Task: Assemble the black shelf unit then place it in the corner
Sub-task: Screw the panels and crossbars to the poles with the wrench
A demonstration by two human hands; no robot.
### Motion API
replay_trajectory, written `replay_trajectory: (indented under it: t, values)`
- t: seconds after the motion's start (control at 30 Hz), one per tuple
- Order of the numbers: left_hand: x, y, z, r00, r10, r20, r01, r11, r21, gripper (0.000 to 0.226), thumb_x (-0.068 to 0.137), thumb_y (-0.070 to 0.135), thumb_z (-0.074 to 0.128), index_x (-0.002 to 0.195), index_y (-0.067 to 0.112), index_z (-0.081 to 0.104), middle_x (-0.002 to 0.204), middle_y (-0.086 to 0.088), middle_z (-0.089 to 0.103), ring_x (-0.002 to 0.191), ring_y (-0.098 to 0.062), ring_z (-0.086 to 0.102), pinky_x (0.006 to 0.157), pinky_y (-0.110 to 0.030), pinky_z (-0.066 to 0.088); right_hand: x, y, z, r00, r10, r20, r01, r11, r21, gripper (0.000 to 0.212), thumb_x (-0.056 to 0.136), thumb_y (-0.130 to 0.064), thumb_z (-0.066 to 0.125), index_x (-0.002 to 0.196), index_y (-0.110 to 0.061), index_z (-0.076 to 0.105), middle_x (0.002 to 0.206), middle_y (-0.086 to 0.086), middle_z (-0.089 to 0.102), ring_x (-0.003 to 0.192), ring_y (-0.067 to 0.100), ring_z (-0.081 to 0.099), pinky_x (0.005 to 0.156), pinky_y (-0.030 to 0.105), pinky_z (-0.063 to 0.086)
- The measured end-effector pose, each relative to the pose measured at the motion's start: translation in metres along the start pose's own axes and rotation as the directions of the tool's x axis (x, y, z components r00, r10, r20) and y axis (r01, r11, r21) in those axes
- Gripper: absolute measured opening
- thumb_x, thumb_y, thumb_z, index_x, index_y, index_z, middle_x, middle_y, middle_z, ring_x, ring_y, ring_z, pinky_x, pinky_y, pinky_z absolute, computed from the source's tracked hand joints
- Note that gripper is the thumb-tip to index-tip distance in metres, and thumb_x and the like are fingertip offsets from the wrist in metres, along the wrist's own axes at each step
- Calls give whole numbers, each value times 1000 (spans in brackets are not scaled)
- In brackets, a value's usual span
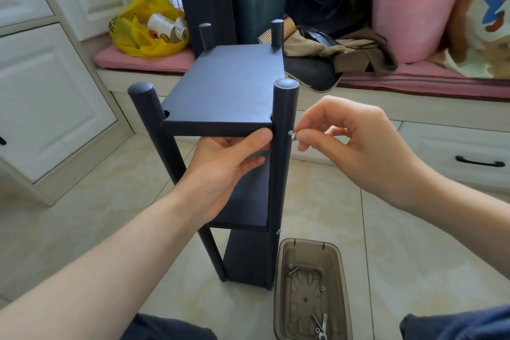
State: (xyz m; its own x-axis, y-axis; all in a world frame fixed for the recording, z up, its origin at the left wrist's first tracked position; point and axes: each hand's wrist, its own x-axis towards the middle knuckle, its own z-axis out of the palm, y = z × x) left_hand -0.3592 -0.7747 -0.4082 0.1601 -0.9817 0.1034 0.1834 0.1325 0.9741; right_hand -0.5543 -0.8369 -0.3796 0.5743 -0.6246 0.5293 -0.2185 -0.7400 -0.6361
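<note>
The black shelf unit (pixel 226 85) stands upright on the tiled floor, with round posts at its corners and three boards between them. My left hand (pixel 229 165) holds the front edge of the top board, thumb on the edge beside the near right post (pixel 284 119). My right hand (pixel 356 141) pinches a small silver screw (pixel 292 134) against the side of that post, level with the top board. Another screw head shows lower on the same post, by the middle board.
A brown plastic tray (pixel 284 298) with several loose screws lies on the floor at the shelf's right foot. Behind stand a pink-cushioned bench (pixel 143 59) with a yellow bag (pixel 143 22), a dark bin, a fan, clothes and a pink bucket (pixel 416 5). White cabinets line the left.
</note>
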Motion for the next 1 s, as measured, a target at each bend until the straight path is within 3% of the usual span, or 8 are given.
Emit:
replay_trajectory:
  t: [0.13, 0.4, 0.53, 0.6, 0.73, 0.83, 0.93, 1.0]
  values:
    - [-2, -1, -1, 1000, -11, -4, 11, 1000, 22, 48, 72, 37, 76, 114, 16, 70, 116, -5, 76, 111, -21, 71, 86, -28, 56, -1, -1, 0, 1000, -16, 10, 16, 998, -66, 7, 90, -25, 63, 93, -20, 65, 79, -15, 67, 82, 13, 65, 78, 23, 49]
    - [-3, -1, 1, 1000, -16, -18, 17, 999, 45, 45, 74, 35, 75, 115, 16, 69, 117, -4, 76, 111, -21, 71, 87, -29, 54, -4, -4, 8, 994, -83, -73, 69, 984, -166, 6, 91, -14, 69, 95, -14, 65, 86, -19, 62, 79, 11, 60, 73, 18, 48]
    - [-4, 0, 0, 999, -15, -31, 16, 998, 55, 45, 75, 34, 76, 116, 17, 69, 118, -5, 75, 112, -21, 71, 90, -34, 51, -2, -2, 6, 990, 114, -84, -112, 993, 31, 16, 86, -22, 73, 95, -27, 61, 83, -14, 63, 77, 12, 62, 69, 18, 50]
    - [-4, -1, 1, 999, -4, -41, 7, 997, 74, 47, 76, 34, 76, 119, 17, 68, 118, -4, 75, 112, -21, 71, 90, -33, 52, 0, 0, 5, 980, 198, -25, -193, 973, 129, 23, 87, -24, 72, 105, -31, 58, 90, -10, 65, 79, 14, 65, 74, 31, 57]
    - [-5, -2, 2, 997, 26, -73, -19, 996, 88, 44, 75, 34, 77, 116, 22, 68, 116, -1, 76, 111, -21, 71, 89, -32, 53, 4, 1, 5, 955, 232, 184, -280, 911, 303, 45, 97, -16, 60, 133, -40, 48, 114, -3, 66, 97, 13, 69, 86, 34, 58]
    - [-8, -1, 6, 996, 32, -83, -24, 995, 101, 41, 74, 37, 76, 113, 25, 70, 113, 2, 77, 108, -17, 72, 88, -31, 52, 8, 2, 5, 933, 249, 261, -330, 882, 337, 38, 100, -13, 55, 132, -34, 55, 120, -4, 69, 106, 11, 68, 92, 35, 56]
    - [-17, 2, 14, 988, 2, -152, 39, 963, 267, 39, 74, 49, 68, 105, 26, 74, 100, 9, 79, 96, -8, 74, 85, -31, 56, 11, 5, 4, 925, 278, 258, -361, 855, 374, 38, 97, -13, 60, 132, -28, 59, 117, -1, 72, 107, 13, 68, 95, 35, 56]
    - [-26, 6, 16, 977, 124, -175, -15, 853, 521, 35, 78, 58, 63, 86, 26, 76, 82, 14, 78, 80, -3, 75, 77, -28, 57, 11, 7, 3, 919, 292, 266, -381, 834, 400, 40, 95, -14, 64, 132, -27, 60, 116, -1, 73, 108, 13, 68, 96, 35, 55]
